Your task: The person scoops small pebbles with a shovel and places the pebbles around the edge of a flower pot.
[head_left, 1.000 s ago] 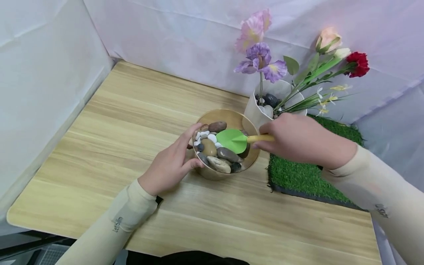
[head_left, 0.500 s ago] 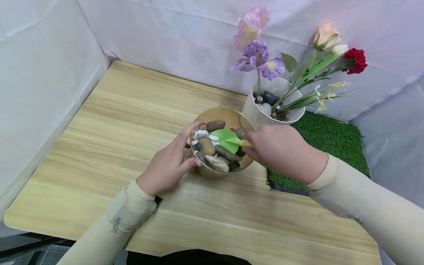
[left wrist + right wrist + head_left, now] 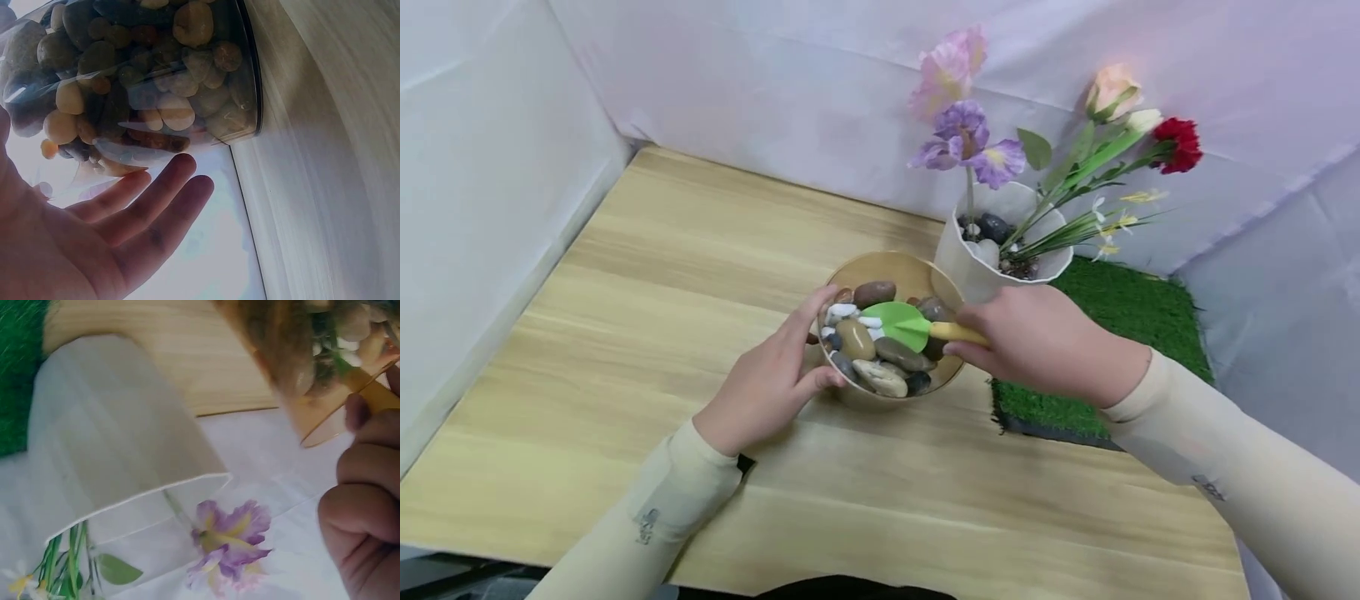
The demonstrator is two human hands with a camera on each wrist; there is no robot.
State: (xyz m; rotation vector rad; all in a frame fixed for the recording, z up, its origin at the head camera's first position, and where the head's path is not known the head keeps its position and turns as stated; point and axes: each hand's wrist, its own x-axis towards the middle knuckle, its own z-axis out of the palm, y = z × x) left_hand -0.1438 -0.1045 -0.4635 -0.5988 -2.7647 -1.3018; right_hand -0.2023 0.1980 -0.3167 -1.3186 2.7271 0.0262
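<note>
The left hand [image 3: 763, 379] is around the near-left side of a clear amber tub [image 3: 917, 261], with the thumb and index finger at its rim. In the left wrist view, the other fingers [image 3: 165, 231] extend loosely below the tub. Stones in brown, grey, black and white [image 3: 891, 379] partly fill the tub. The right hand [image 3: 1045, 337] grips the yellow handle of a small hand trowel [image 3: 898, 325]. Its green blade lies among the stones, beside small white pebbles [image 3: 841, 312]. The right wrist view shows the curled fingers [image 3: 359, 509] at the handle.
Behind the tub stands a white pot [image 3: 951, 250] with stones and artificial flowers, among them a purple iris [image 3: 966, 146] and a red carnation [image 3: 1180, 146]. Artificial turf [image 3: 1142, 308] lies to its right. White cloth walls border the wooden table [image 3: 715, 225].
The right hand has moved in toward the tub with the trowel, its blade shifting slightly left among the stones. The left hand stays at the tub. The head view has shifted a little.
</note>
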